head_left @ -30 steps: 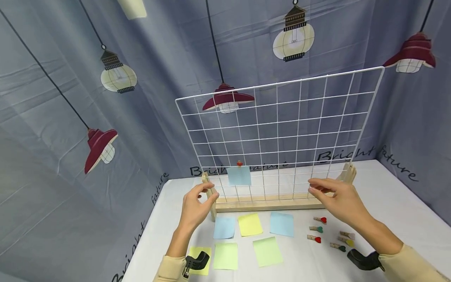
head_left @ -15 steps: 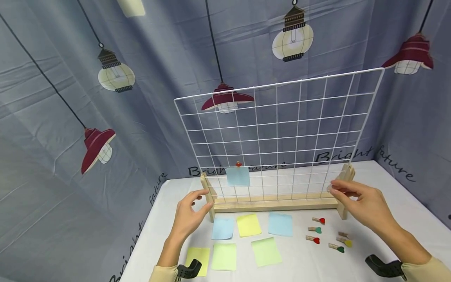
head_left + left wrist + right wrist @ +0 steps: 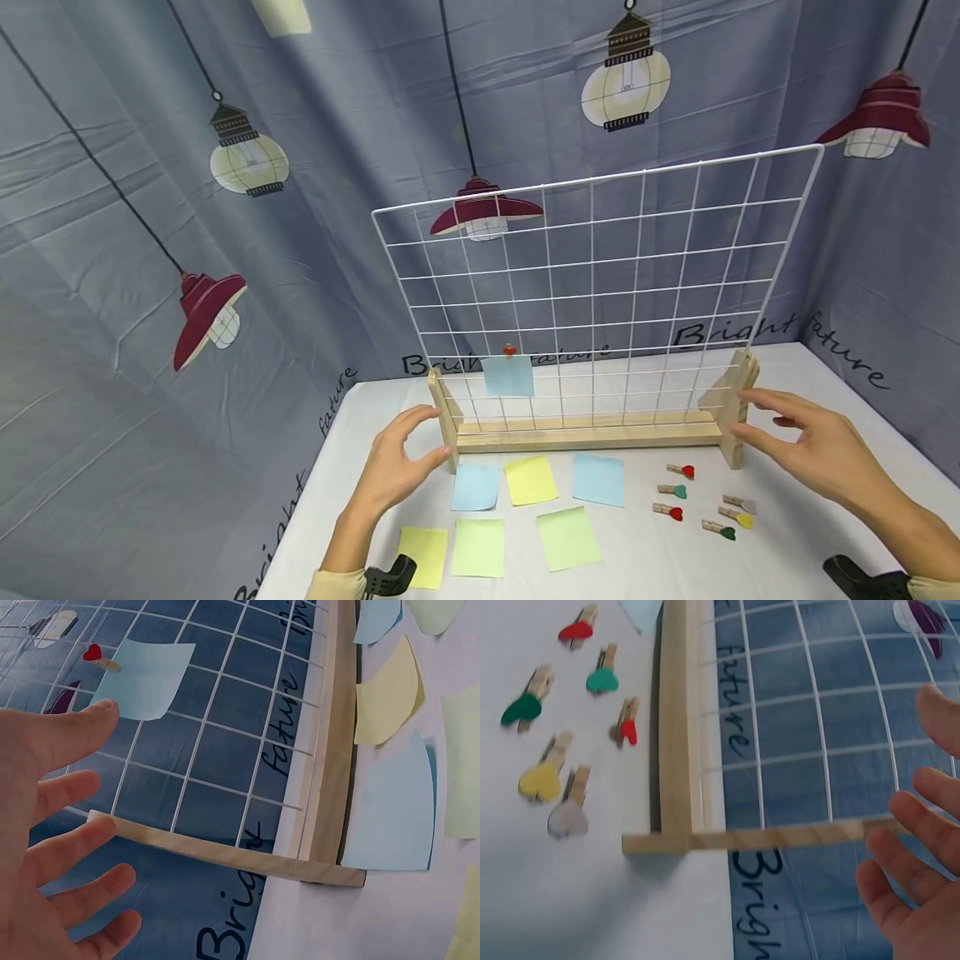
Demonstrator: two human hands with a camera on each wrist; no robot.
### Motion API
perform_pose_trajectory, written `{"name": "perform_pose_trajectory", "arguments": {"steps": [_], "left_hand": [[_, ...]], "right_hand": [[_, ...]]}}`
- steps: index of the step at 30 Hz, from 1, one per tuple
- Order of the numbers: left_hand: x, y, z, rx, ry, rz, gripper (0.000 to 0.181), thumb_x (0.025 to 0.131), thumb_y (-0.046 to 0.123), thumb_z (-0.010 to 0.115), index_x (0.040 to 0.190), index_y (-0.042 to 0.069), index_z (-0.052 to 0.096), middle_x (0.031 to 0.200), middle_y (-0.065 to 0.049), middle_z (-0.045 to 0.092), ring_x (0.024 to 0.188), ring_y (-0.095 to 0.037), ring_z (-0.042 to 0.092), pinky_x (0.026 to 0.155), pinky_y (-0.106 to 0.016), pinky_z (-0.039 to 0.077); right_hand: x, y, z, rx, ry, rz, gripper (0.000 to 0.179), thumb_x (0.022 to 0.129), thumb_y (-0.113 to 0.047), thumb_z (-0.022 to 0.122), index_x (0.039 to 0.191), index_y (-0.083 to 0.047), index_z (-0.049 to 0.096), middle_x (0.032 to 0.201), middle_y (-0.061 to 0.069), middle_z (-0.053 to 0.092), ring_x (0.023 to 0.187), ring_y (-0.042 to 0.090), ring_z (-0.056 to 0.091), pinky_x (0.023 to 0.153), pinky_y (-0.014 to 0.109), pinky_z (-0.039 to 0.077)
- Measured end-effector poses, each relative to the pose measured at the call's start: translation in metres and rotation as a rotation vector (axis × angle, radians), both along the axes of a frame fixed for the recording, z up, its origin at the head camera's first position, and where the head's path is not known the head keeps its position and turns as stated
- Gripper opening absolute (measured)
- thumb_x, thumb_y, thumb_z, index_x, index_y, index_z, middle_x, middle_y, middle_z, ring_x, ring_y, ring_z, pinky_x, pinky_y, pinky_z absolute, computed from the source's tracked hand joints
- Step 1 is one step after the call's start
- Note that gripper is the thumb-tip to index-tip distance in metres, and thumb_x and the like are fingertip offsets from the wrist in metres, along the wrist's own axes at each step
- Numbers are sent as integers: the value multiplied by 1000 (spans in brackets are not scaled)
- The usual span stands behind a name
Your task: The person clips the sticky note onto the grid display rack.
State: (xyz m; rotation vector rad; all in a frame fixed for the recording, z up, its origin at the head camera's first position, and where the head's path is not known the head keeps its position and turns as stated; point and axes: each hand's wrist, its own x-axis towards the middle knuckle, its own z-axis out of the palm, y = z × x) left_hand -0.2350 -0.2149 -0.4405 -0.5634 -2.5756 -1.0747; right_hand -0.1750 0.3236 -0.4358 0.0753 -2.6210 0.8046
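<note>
A white wire grid [image 3: 592, 275] stands tilted back in a wooden base [image 3: 588, 437]. A blue sticky note [image 3: 508, 377] hangs low on its left side under a small clothespin with a red heart [image 3: 510, 350]. My left hand [image 3: 390, 467] is held beside the left wooden end piece [image 3: 447, 421], thumb and fingers spread apart and nothing in them. On the opposite side, my right hand [image 3: 821, 442] is at the right end piece [image 3: 738, 408], its fingertips overlapping that edge in the head view. The right wrist view shows its fingers [image 3: 922, 817] relaxed and spread.
Before the base lie blue [image 3: 597, 479], yellow [image 3: 531, 481] and green [image 3: 568, 537] sticky notes, several in all. To their right are several heart clothespins, among them a yellow one [image 3: 737, 517] and a dark green one [image 3: 720, 529]. A printed curtain [image 3: 330, 250] hangs behind the white table [image 3: 637, 567].
My right hand has moved right, from in front of the grid to the right end piece, and its fingers have opened wider. My left hand has shifted slightly down and left, thumb and fingers spreading.
</note>
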Motion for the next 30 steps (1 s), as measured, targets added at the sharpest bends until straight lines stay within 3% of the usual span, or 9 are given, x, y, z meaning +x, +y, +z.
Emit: {"name": "perform_pose_trajectory", "arguments": {"steps": [2,8,15,24,30], "left_hand": [[1,-3,0,-19,-4,-3,58,85,34,84,137,16,66,145,-1,62,140,-31,54,113,-59,42],[4,-12,-1,-45,-43,17,57,83,34,86,135,23,66,141,5,64,133,-26,59,109,-55,46],[13,-23,-13,2,-140,22,55,83,30,87,133,26,67,131,9,68,118,-25,65,97,-47,49],[28,-37,-47,68,-301,94,48,83,34,87,127,32,68,121,1,72,109,-28,64,91,-44,50],[37,-46,-71,61,-348,128,46,84,27,86,127,24,70,119,-5,72,102,-27,64,82,-34,49]], "right_hand": [[1,6,-1,9,14,-4,60,85,-37,85,132,-5,66,134,32,62,99,55,65,63,27,46],[5,16,-5,41,-49,-43,65,89,-41,80,136,-2,62,138,35,56,100,55,62,64,41,51],[7,21,-10,53,-103,-67,67,90,-45,78,136,0,61,138,37,54,100,56,60,69,57,55],[8,24,-18,42,-108,-68,67,90,-49,78,134,-1,62,137,35,56,100,53,61,65,52,55],[10,27,-25,28,-95,-62,63,89,-46,80,132,-3,65,135,33,59,99,51,64,63,32,48]]}}
